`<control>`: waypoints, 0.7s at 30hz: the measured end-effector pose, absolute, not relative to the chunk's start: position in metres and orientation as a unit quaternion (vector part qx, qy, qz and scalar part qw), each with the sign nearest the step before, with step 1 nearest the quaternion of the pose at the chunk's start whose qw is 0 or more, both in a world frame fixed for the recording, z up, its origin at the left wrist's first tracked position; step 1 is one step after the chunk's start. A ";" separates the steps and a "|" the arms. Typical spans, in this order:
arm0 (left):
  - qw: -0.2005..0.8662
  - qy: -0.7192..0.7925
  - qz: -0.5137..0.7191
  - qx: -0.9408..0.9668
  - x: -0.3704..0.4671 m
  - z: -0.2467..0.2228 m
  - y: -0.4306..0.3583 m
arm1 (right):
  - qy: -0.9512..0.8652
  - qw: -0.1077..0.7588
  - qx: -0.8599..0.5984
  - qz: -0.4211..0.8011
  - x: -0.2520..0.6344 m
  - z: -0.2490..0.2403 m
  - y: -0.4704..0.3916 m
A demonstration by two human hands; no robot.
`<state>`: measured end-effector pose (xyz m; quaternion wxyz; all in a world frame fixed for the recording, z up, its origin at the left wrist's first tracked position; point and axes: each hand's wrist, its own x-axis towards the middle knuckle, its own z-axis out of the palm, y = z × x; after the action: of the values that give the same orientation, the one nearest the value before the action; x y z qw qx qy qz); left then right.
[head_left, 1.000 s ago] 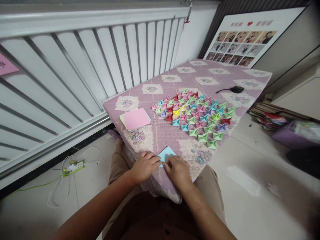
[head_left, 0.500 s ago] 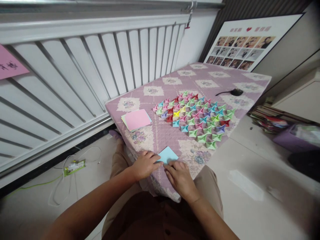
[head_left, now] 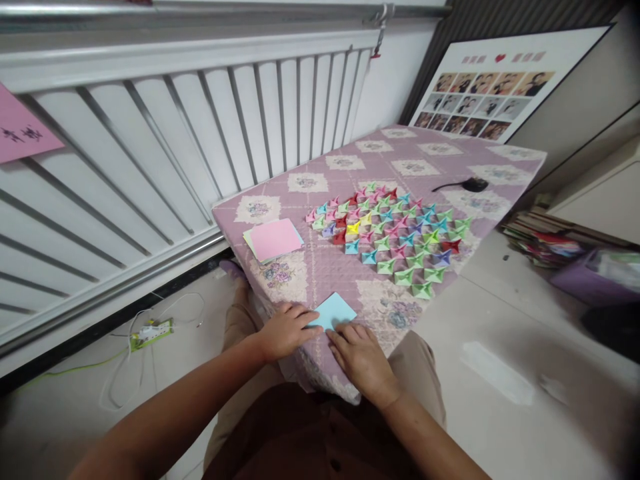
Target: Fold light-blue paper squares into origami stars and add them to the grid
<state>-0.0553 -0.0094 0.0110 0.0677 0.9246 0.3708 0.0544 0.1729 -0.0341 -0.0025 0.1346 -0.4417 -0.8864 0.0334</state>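
- White radiator (head_left: pixel 260 127) ribs line the wall beside us, and a flowered cloth covers the tabletop (head_left: pixel 327 277) where we work.
- Our blue paper (head_left: pixel 337 311) lies flat at the near end of the tabletop, one corner pointing away from us, its near part hidden under our fingers. We cannot tell whether it already carries a fold.
- Our left hand (head_left: pixel 289 330) is palm down with its fingers close together, the tips at the paper's left edge; our right hand (head_left: pixel 361 360) bends its fingers over the near edge. We cannot tell whether either one pinches the paper or only presses on it.
- We judge the paper light and thin, easy to crease and quick to slide or lift; the quilted-looking cloth may give a soft backing that blurs a sharp crease.
- We would hold it by edges and corners, one hand steadying with flat fingertips, since a hard grip could wrinkle it.
- Beyond it sit the rows of small folded paper pieces (head_left: pixel 399 251), and to their left a stack of coloured sheets (head_left: pixel 274 239), pink on top.
- Compared with a second ago, our right fingers lie lower and flatter, leaving more of the blue showing; our left hand is nearly unchanged, as are the rows and the stack.
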 end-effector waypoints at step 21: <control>-0.035 0.377 0.155 0.912 -0.102 -0.048 -0.035 | -0.899 0.187 -0.397 -0.003 0.182 -0.017 -0.032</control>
<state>-0.1016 -0.0346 -0.0477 -0.0350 0.9124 0.3773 0.1549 0.1819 -0.0318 -0.0172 0.1869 -0.3966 -0.8987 -0.0033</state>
